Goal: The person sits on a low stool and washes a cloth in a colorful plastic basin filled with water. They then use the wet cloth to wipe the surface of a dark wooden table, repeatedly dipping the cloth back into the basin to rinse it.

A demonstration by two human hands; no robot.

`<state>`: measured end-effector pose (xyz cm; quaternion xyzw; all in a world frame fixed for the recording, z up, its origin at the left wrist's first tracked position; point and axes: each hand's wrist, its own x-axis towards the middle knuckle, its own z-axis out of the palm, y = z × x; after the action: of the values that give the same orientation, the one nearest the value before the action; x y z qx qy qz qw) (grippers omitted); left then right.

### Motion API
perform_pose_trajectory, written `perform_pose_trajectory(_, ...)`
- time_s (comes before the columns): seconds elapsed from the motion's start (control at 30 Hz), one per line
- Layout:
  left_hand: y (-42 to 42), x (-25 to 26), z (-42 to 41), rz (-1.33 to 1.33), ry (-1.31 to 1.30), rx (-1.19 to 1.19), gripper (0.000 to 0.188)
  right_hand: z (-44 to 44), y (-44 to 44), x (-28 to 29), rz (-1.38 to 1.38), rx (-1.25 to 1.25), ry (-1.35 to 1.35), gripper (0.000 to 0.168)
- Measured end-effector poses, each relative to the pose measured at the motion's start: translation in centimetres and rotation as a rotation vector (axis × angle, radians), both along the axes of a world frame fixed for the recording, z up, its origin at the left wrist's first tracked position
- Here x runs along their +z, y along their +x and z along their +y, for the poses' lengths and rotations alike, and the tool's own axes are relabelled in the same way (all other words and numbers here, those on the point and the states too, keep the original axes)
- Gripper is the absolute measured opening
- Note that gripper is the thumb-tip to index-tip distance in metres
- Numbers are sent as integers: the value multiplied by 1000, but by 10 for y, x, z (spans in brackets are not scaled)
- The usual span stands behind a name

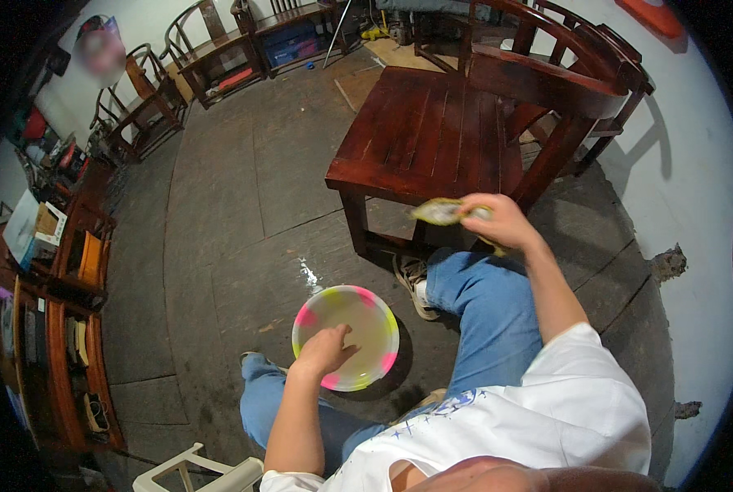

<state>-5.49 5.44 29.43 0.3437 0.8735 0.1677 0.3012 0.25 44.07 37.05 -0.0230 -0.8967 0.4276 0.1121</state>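
My right hand (495, 218) grips a crumpled yellow-edged cloth (440, 211), pale in the middle, above the front edge of a dark red wooden armchair (428, 135). Over a round plastic basin (392, 320) with pink and yellow patches on its rim, my left hand (328, 352) hangs with its fingers apart and nothing in them. Cloudy liquid (369, 344) fills part of the basin, which stands on the floor between my legs. Whether the fingertips touch the liquid cannot be told.
A cream plastic stool (197, 470) stands at the lower left. Wooden shelves with assorted things (74, 381) line the left side. More wooden chairs (218, 49) are along the far wall. Wet spots (309, 275) mark the dark floor behind the basin. A white wall (698, 203) bounds the right.
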Motion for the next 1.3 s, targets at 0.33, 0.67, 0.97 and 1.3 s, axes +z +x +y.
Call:
perform_pose_trajectory(0.33,10,13,-5,-23,-125,-22,43,93,99,-14,394,-783,-865,40)
perform_pose_trajectory(0.67,6,9,7,-24,-118,-74,41,186,-7,-68,71,-160,-354,28)
perform_pose_trajectory(0.97,4,8,7,11,-113,-76,43,189,-52,-65,286,-547,437,16)
perform_pose_trajectory(1.3,7,16,-1,4,-104,-42,40,177,-71,-51,59,-707,207,25)
